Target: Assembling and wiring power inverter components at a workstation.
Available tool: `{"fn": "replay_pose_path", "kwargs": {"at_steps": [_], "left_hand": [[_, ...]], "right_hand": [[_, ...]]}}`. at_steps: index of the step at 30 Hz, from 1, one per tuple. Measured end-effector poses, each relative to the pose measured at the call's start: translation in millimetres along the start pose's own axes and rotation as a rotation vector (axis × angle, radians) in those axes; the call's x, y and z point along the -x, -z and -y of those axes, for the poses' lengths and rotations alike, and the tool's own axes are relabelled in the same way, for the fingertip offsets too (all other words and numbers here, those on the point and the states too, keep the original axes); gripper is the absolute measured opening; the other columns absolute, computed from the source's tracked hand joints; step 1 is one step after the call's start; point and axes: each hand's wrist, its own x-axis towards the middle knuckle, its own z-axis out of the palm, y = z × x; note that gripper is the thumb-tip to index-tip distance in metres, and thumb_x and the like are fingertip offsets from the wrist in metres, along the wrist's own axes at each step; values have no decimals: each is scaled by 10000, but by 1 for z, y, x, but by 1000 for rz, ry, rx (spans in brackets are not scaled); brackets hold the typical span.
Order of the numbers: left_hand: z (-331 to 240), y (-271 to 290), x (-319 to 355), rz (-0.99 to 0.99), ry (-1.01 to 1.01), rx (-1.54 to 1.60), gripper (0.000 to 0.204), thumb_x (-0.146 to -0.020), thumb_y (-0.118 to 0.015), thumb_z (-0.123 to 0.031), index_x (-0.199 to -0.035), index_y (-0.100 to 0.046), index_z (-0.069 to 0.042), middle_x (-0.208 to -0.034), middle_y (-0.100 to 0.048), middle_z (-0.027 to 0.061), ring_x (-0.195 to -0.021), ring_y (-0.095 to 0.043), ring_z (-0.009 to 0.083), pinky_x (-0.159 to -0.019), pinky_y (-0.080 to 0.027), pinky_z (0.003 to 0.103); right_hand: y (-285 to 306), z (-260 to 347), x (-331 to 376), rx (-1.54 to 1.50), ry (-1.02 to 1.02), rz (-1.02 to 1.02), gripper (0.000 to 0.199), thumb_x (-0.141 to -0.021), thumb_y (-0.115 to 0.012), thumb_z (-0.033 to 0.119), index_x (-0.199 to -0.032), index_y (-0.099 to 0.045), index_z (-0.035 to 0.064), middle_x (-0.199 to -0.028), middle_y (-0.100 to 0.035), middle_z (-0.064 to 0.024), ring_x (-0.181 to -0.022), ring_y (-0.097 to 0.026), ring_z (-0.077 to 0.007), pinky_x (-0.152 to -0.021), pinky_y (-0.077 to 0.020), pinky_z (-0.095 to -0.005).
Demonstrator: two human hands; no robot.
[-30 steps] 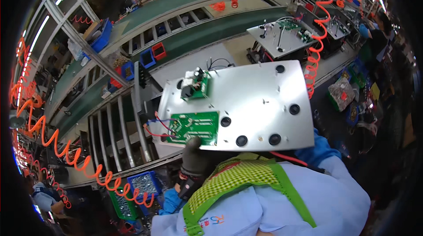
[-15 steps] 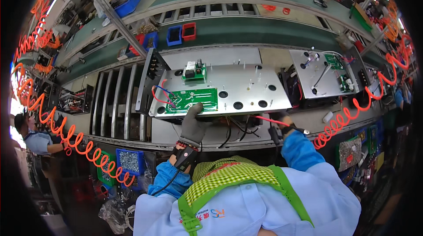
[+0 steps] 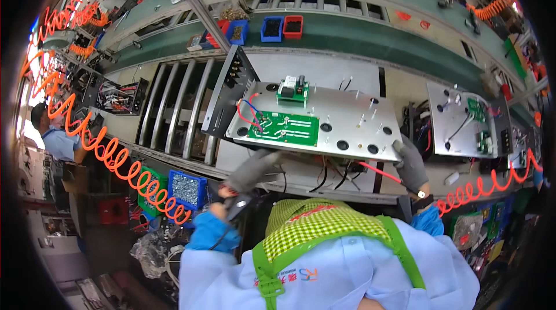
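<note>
A metal chassis plate (image 3: 347,130) with a black front panel (image 3: 223,101) at its left end lies before me. On it are a flat green circuit board (image 3: 304,129), a smaller board with tall parts (image 3: 293,91), several standing pins and black grommets. My right hand (image 3: 412,165), grey-gloved, grips the plate's near right corner. My left hand (image 3: 255,172), also gloved, is just below the plate's near left edge; motion smears its fingers. Under the near edge, a thick red cable (image 3: 379,172) with a metal lug runs toward my right wrist, beside several black wires.
A second chassis (image 3: 457,130) stands to the right, another open unit (image 3: 116,95) to the left beyond metal rollers (image 3: 185,116). Small blue (image 3: 271,29) and red bins (image 3: 292,26) sit behind. An orange coiled hose (image 3: 124,174) hangs at left; a screw bin (image 3: 186,189) is below it.
My left hand has let go of the plate's near edge and drawn back toward me. My right hand has come up from beneath onto the plate's right corner. The whole view has shifted.
</note>
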Motion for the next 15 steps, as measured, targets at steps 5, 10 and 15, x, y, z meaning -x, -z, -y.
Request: {"fn": "replay_pose_path", "kwargs": {"at_steps": [5, 10, 15], "left_hand": [[-8, 109, 40, -724, -245, -628, 549, -812, -693, -149, -1300, -509, 20, -1195, -653, 146, -1084, -632, 234, -918, -492, 333], [-9, 103, 12, -536, -299, -311, 534, -775, -704, -116, -1257, -526, 32, -1161, -640, 126, -1046, -602, 197, -907, -465, 334], [-8, 96, 5, -573, -395, -356, 437, -803, -716, -133, -1176, -563, 37, -1070, -660, 131, -989, -617, 200, -891, -477, 335]], "right_hand": [[1, 0, -12, 30, -81, -18, 465, -930, -546, 224, -1330, -511, -12, -879, -606, 23, -580, -441, 8, -433, -278, -148], [-21, 10, -18, 75, -76, 12, 396, -941, -550, 235, -1251, -567, -10, -857, -587, 18, -618, -458, -9, -462, -301, -166], [-18, 5, -37, 104, -37, 35, 298, -961, -500, 187, -1146, -603, -24, -860, -576, -1, -655, -495, -55, -470, -339, -195]]}}
